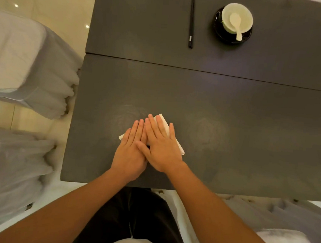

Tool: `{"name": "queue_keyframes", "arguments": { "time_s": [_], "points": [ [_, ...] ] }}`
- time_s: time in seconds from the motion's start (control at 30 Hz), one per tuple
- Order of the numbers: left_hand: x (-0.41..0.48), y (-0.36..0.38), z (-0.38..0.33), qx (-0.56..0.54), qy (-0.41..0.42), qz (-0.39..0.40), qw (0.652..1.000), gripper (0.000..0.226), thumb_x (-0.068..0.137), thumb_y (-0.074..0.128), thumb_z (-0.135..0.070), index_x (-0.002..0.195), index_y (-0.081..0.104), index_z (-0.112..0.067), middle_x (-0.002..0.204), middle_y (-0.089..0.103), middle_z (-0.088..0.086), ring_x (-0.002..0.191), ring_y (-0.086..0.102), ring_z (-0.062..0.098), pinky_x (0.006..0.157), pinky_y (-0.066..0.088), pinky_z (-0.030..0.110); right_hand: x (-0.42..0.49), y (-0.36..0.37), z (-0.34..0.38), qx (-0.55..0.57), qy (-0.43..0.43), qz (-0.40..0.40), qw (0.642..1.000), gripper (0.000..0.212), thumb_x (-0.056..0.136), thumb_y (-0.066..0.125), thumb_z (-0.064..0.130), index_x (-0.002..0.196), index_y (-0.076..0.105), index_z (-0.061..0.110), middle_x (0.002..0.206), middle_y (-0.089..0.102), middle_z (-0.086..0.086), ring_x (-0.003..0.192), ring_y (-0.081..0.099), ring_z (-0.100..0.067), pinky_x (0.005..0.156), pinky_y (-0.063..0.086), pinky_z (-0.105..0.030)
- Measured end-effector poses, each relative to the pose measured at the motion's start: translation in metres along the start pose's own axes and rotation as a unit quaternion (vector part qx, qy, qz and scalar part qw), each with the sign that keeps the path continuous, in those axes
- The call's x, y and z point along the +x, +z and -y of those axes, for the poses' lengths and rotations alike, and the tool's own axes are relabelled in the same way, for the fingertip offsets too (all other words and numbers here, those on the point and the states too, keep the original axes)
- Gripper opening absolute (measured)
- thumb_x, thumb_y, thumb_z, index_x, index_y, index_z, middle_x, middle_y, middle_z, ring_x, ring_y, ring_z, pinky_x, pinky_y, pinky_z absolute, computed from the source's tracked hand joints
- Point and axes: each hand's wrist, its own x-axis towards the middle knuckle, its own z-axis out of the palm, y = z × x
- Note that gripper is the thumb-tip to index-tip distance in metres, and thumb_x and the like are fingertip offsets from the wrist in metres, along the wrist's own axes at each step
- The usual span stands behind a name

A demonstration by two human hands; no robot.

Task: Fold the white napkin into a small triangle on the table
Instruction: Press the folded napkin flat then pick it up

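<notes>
White folded paper-like napkin (164, 125), triangle shape, lies flat on dark grey matte table (231, 126) near front edge. Left hand (130, 153) and right hand (161, 148) both flat, fingers extended, palms pressing napkin; nothing gripped. Napkin looks light, soft, creasable, likely slides on table; best pinched at exposed corners. Far side: pale round bowl (245, 15) on black saucer (219, 30) holds 1 white ceramic spoon (235, 24); other contents not visible. Black chopsticks (192, 19) beside it.

Left hand (130, 153), right hand (160, 148) flat, overlapping
</notes>
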Motion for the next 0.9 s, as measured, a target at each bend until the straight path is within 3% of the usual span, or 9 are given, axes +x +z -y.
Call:
{"name": "queue_keyframes", "arguments": {
  "time_s": [0.17, 0.33, 0.53, 0.67, 0.77, 0.83, 0.9],
  "points": [
    [-0.023, 0.005, 0.026, 0.021, 0.036, 0.01, 0.999, 0.072, 0.103, 0.025, -0.047, 0.154, 0.011, 0.002, 0.163, 0.009, 0.02, 0.152, 0.005, 0.03, 0.123, 0.014, 0.047, 0.002, 0.014, -0.003, -0.052, 0.011, -0.035, 0.998, 0.087, 0.092, 0.01, 0.073, 0.156, 0.007, 0.013, 0.165, 0.001, -0.003, 0.151, -0.01, -0.022, 0.119, 0.003, -0.06],
    [-0.03, 0.0, 0.026, 0.013, 0.019, 0.014, 1.0, 0.069, 0.101, 0.029, -0.042, 0.151, 0.02, 0.004, 0.16, 0.018, 0.023, 0.15, 0.015, 0.033, 0.121, 0.023, 0.048, 0.005, 0.017, -0.011, -0.067, -0.009, -0.034, 0.997, 0.082, 0.096, 0.015, 0.069, 0.155, 0.01, 0.013, 0.165, 0.005, -0.004, 0.151, -0.005, -0.025, 0.119, 0.007, -0.059],
    [-0.032, 0.001, 0.024, 0.0, 0.018, 0.005, 1.0, 0.064, 0.102, 0.03, -0.039, 0.152, 0.023, 0.001, 0.161, 0.02, 0.019, 0.151, 0.016, 0.03, 0.12, 0.025, 0.047, 0.023, 0.003, -0.038, -0.122, -0.109, -0.014, 0.986, 0.073, 0.1, 0.016, 0.061, 0.156, 0.005, 0.015, 0.165, 0.003, -0.002, 0.151, -0.005, -0.025, 0.117, 0.009, -0.06],
    [-0.029, 0.004, 0.013, -0.005, 0.016, 0.005, 1.0, 0.066, 0.102, 0.031, -0.038, 0.153, 0.016, 0.0, 0.163, 0.012, 0.018, 0.152, 0.007, 0.03, 0.122, 0.019, 0.045, 0.043, -0.02, -0.057, -0.211, -0.174, 0.01, 0.962, 0.071, 0.1, 0.01, 0.06, 0.156, 0.0, 0.018, 0.165, -0.002, -0.001, 0.151, -0.006, -0.025, 0.119, 0.001, -0.058],
    [-0.022, 0.005, 0.002, -0.008, -0.009, 0.012, 1.0, 0.069, 0.1, 0.034, -0.04, 0.154, 0.016, 0.0, 0.163, 0.013, 0.02, 0.151, 0.009, 0.034, 0.122, 0.017, 0.047, 0.039, -0.024, -0.045, -0.198, -0.116, -0.003, 0.973, 0.066, 0.103, 0.017, 0.05, 0.156, -0.001, 0.016, 0.165, -0.005, -0.004, 0.151, -0.008, -0.028, 0.119, -0.001, -0.059],
    [-0.019, 0.006, -0.002, -0.012, -0.017, 0.013, 1.0, 0.068, 0.099, 0.035, -0.041, 0.153, 0.021, -0.001, 0.161, 0.019, 0.02, 0.149, 0.017, 0.038, 0.121, 0.019, 0.05, 0.023, -0.015, -0.026, -0.131, -0.052, -0.022, 0.99, 0.061, 0.101, 0.023, 0.033, 0.155, 0.004, 0.011, 0.165, -0.002, -0.008, 0.15, -0.008, -0.029, 0.119, -0.001, -0.058],
    [-0.019, 0.009, -0.002, -0.023, 0.001, 0.013, 1.0, 0.065, 0.099, 0.035, -0.041, 0.151, 0.027, -0.003, 0.159, 0.023, 0.021, 0.147, 0.02, 0.041, 0.12, 0.02, 0.053, 0.001, 0.002, -0.004, -0.062, -0.041, -0.033, 0.997, 0.062, 0.097, 0.025, 0.023, 0.155, 0.009, 0.007, 0.164, 0.004, -0.011, 0.151, -0.006, -0.028, 0.121, 0.001, -0.054]
  ]
}}
